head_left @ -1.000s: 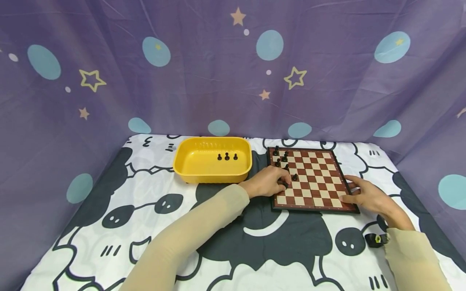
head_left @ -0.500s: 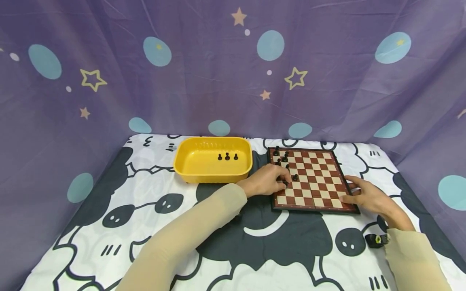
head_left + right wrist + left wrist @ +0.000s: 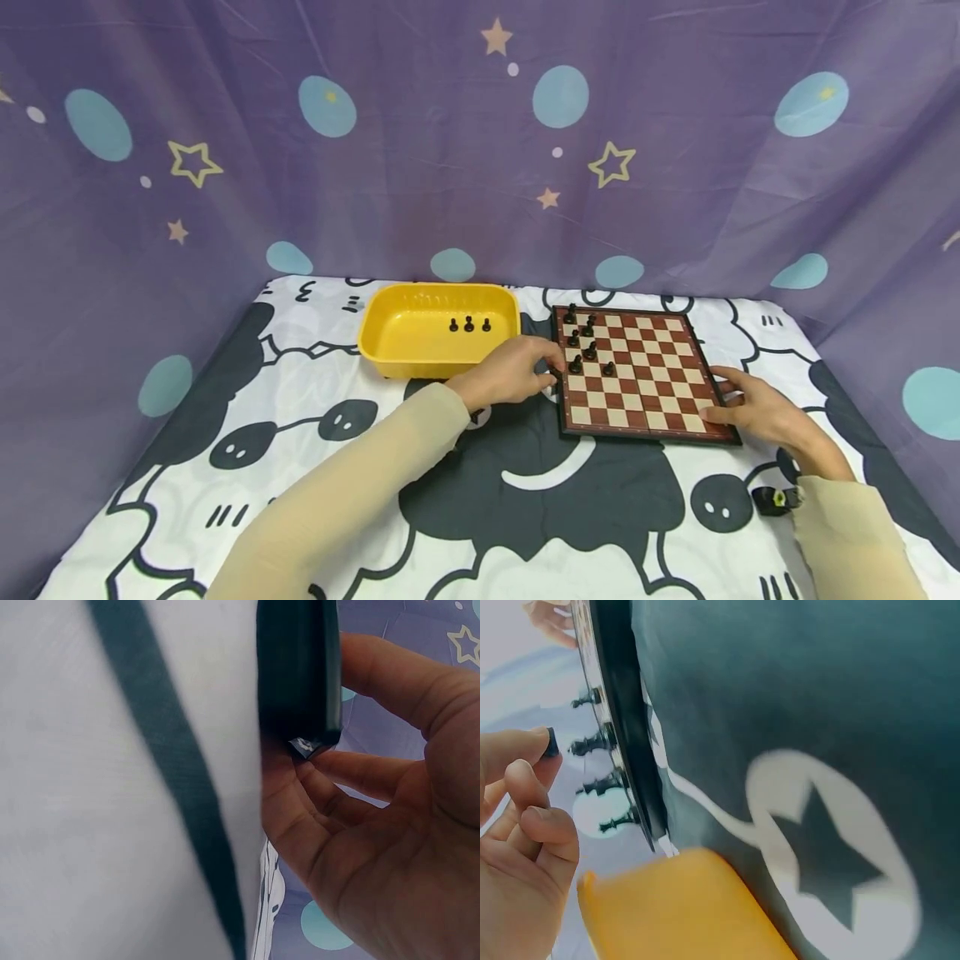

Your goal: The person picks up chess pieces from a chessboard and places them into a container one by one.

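Note:
My left hand (image 3: 513, 371) is off the left edge of the brown-and-white chessboard (image 3: 656, 400), between it and the yellow tray. In the left wrist view, its thumb and finger pinch a small black chess piece (image 3: 551, 742); only the dark base shows. At the board's near right corner, my right hand (image 3: 761, 407) grips the frame, thumb on top and fingers along the side and underneath. Several black chess pieces (image 3: 590, 352) stand upright on the left columns, one pawn (image 3: 609, 368) a bit further in.
The yellow tray (image 3: 416, 368) stands left of the board and has three black pieces (image 3: 468, 325) in it. A cloth (image 3: 555, 525) with cartoon sheep covers the table. Behind hangs a purple curtain (image 3: 450, 167).
My left hand has lifted a black chess piece from the board and moved left, past its edge. The right hand keeps its hold on the corner.

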### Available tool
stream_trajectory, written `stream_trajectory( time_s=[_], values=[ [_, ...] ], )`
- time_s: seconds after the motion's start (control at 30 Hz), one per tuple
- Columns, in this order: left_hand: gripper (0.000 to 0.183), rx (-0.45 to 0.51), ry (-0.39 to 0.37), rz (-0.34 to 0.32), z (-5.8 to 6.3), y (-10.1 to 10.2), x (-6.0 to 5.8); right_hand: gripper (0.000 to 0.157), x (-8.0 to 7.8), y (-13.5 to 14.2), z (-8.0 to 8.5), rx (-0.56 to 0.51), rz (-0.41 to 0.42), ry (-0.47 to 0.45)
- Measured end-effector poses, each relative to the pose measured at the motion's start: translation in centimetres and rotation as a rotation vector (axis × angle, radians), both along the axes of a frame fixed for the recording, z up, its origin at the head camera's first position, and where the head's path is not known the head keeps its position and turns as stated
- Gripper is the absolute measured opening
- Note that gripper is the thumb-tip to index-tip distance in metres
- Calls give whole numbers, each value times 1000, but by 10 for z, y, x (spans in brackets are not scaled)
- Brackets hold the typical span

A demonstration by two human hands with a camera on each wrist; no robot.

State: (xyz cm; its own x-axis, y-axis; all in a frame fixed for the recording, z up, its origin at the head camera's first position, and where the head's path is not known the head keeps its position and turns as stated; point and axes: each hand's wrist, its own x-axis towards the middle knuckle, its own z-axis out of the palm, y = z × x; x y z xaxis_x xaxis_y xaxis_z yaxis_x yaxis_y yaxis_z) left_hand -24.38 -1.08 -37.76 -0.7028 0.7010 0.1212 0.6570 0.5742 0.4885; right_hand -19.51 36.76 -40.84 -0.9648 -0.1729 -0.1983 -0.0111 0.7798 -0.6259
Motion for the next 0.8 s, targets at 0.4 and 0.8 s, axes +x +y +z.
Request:
stream_trajectory(
  time_s=[0.4, 0.8],
  values=[
    [16, 54, 36, 86, 11, -43, 10, 89, -2, -2, -1, -3, 2, -2],
    [17, 119, 99, 158, 8, -75, 3, 90, -1, -1, -2, -1, -5, -5]
  ],
)
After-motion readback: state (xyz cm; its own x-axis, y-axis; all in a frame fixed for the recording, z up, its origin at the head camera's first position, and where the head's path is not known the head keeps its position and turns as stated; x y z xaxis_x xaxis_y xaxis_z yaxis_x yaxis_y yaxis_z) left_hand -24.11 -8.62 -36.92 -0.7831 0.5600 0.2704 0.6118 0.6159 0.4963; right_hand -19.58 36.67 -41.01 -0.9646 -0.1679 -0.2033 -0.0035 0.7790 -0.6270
